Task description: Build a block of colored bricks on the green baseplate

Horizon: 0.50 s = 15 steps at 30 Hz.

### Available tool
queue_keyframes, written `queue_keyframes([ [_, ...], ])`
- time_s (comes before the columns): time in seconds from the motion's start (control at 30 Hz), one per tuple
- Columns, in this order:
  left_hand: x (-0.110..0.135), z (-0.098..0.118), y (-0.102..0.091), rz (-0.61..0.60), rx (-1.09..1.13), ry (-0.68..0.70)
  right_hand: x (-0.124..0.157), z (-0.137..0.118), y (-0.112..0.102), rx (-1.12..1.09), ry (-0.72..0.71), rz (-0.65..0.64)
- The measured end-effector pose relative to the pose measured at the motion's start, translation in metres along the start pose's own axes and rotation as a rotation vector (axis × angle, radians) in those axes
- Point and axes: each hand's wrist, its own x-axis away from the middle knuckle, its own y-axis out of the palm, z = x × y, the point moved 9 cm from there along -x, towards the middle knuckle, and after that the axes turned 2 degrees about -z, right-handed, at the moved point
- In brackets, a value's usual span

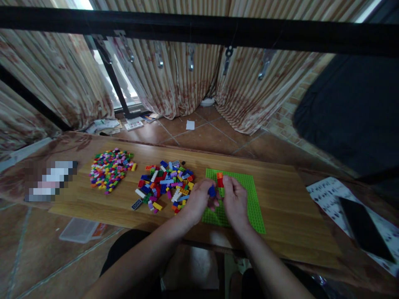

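My left hand [201, 201] is closed in a pinch on a blue toy brick [212, 191]. Just to its right, my right hand [235, 203] has its fingers closed at the side of a small stack of orange and red bricks [220, 179]. Both hands are over the green studded baseplate [254, 207], which lies on the wooden table. The lower end of the stack is partly hidden, so whether it touches the plate cannot be made out.
Left of the plate lies a loose heap of larger bricks [166, 182]. Farther left is a pile of small bricks [112, 170]. A dark phone-like slab [364, 226] rests on a printed sheet [330, 195] at the right. A black bar with hanging clips [199, 29] crosses above.
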Motion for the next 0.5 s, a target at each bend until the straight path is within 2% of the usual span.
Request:
queue_keyframes([
  [0.1,-0.002,0.007,-0.008,0.073,-0.108,0.067,0.002,-0.011,-0.001,0.152,-0.109,-0.023],
  [0.2,-0.002,0.021,-0.008,0.118,-0.335,0.262,0.006,-0.02,0.004,0.281,-0.172,-0.075],
  [0.3,0.003,0.029,-0.005,0.198,-0.5,0.428,0.011,-0.027,0.007,0.383,-0.204,-0.059],
  [0.5,0.007,0.023,-0.008,0.394,-0.611,0.407,0.014,-0.025,0.002,0.381,-0.163,0.071],
])
